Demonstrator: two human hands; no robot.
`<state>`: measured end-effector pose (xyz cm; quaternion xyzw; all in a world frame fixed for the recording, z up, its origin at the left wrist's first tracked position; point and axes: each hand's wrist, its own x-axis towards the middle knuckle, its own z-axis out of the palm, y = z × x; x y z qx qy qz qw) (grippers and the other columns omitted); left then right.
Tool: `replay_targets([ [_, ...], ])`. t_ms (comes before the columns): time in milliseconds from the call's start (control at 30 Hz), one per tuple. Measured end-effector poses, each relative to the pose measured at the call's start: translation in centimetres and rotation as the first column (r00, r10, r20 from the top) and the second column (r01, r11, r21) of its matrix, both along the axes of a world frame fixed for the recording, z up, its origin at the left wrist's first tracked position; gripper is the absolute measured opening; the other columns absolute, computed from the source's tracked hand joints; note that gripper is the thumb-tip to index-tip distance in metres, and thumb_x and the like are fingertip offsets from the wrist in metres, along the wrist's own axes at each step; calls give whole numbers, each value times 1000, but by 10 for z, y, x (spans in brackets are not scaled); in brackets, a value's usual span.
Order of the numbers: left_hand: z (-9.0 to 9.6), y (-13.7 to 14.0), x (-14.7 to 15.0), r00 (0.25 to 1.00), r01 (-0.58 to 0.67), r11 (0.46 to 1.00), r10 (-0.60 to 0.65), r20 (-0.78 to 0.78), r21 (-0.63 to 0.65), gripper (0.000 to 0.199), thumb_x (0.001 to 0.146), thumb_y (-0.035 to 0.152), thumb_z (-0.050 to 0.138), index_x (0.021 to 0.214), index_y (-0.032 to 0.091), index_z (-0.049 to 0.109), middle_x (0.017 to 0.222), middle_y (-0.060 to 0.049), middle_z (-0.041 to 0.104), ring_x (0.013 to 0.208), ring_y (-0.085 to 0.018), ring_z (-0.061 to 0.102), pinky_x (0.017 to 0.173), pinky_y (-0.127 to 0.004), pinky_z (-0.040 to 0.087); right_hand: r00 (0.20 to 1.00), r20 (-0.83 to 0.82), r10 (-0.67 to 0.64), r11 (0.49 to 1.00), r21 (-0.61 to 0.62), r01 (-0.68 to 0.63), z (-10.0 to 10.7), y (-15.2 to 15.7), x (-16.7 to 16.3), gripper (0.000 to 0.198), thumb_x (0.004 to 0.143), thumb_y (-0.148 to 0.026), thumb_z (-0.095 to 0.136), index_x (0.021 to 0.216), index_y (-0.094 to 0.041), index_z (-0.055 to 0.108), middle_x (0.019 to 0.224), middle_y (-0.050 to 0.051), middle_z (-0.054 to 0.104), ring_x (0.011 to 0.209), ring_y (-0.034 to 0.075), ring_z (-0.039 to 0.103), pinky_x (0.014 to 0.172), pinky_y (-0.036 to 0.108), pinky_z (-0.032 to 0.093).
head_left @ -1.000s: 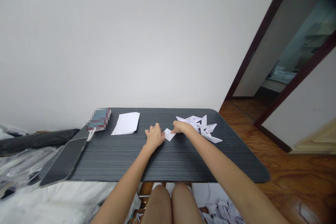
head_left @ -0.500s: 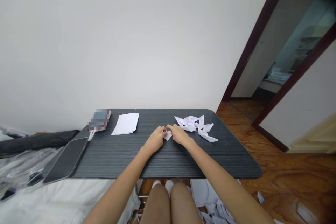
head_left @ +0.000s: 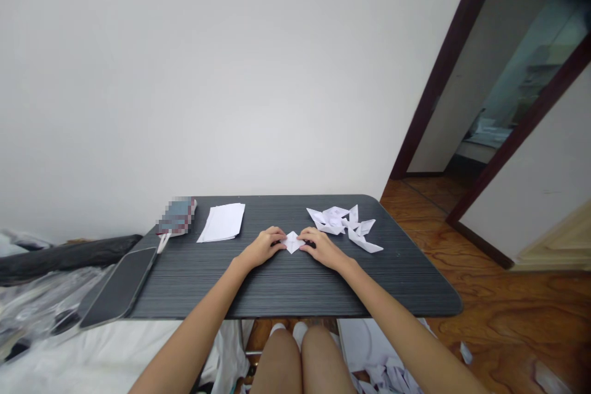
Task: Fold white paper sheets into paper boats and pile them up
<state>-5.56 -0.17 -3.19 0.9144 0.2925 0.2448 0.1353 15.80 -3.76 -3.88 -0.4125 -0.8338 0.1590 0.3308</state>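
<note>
A small diamond of folded white paper [head_left: 292, 242] lies between my hands near the middle of the dark table. My left hand [head_left: 266, 245] pinches its left corner between thumb and fingers. On the opposite corner, my right hand [head_left: 322, 247] grips the paper the same way. Crease lines cross the face of the diamond. Just beyond my right hand sits a cluster of folded white paper shapes [head_left: 344, 221] with pointed ends. A stack of flat white sheets [head_left: 222, 223] rests to the left, away from my left hand.
The dark ribbed table [head_left: 286, 295] backs onto a white wall [head_left: 277, 74]. At its left end are a pixelated packet or booklet [head_left: 177, 215] and a black flat panel [head_left: 119, 286]. Crumpled paper [head_left: 385, 375] lies below on the right, near a wooden floor [head_left: 489, 301].
My hands have drawn apart to the paper's left and right corners. The folded paper, mostly covered before, now shows as a whole diamond. The view has shifted slightly.
</note>
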Motion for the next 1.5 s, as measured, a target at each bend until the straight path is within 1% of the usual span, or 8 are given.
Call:
replay_targets([
  [167, 2, -3, 10, 1000, -9, 997, 10, -6, 81, 24, 82, 26, 40, 91, 16, 61, 87, -7, 52, 84, -15, 48, 77, -28, 40, 1000, 3, 8, 999, -41, -8, 2, 2, -4, 28, 73, -26, 55, 100, -17, 57, 91, 5, 52, 79, 14, 50, 74, 28, 41],
  [367, 13, 0, 7, 999, 31, 999, -32, -36, -27, 33, 75, 31, 50, 105, 18, 56, 91, -6, 48, 83, -14, 48, 79, -29, 39, 998, 53, 23, 1000, 7, -23, 7, 5, -8, 22, 78, -22, 49, 97, -16, 58, 90, 6, 51, 83, 14, 49, 78, 28, 39],
  [567, 13, 7, 8, 998, 41, 995, -45, -43, -95, 37, 73, 36, 52, 106, 19, 55, 92, -5, 47, 78, -13, 49, 73, -26, 40, 1000, -2, -24, 998, -55, 24, 2, 16, -10, 23, 77, -19, 48, 98, -17, 57, 81, 3, 50, 66, 11, 47, 65, 24, 40],
  [800, 4, 6, 15, 993, -107, 993, 109, 38, -58, 37, 77, 31, 46, 111, 17, 51, 88, -5, 50, 77, -13, 49, 71, -26, 40, 965, -50, -258, 948, -206, 243, -7, 31, -19, 22, 65, -16, 59, 87, -15, 59, 75, 1, 47, 69, 12, 46, 69, 26, 39],
  [1067, 4, 11, 18, 981, -180, 980, 185, 59, -80, 18, 75, 29, 49, 77, 14, 58, 72, -2, 51, 66, -12, 47, 64, -24, 39, 939, -164, -302, 930, -266, 253, -9, 31, -26, 19, 65, -11, 53, 83, -15, 52, 77, 1, 53, 65, 11, 48, 65, 25, 39],
  [1133, 8, 8, 19, 973, -193, 981, 196, 119, -35, 18, 78, 29, 46, 77, 14, 57, 74, -3, 52, 68, -12, 48, 67, -25, 38, 937, -215, -275, 947, -230, 225, -3, 26, -28, 18, 70, -11, 49, 87, -15, 50, 75, 1, 54, 66, 11, 49, 65, 25, 38],
  [1300, 11, 0, 17, 951, -267, 951, 234, 200, 156, 21, 81, 28, 42, 84, 17, 59, 87, -5, 53, 84, -14, 47, 75, -28, 35, 957, -93, -276, 947, 141, 287, 15, 10, -27, 11, 79, -15, 43, 80, -17, 54, 85, 4, 55, 88, 17, 46, 81, 33, 28],
  [1500, 5, -2, 10, 993, -110, 981, 115, -25, 162, 22, 81, 28, 42, 83, 18, 61, 82, -5, 54, 79, -14, 47, 72, -28, 34, 984, 147, -99, 986, 146, 78, 10, 5, -18, 14, 80, -12, 42, 80, -16, 55, 81, 5, 56, 82, 16, 46, 74, 29, 33],
])
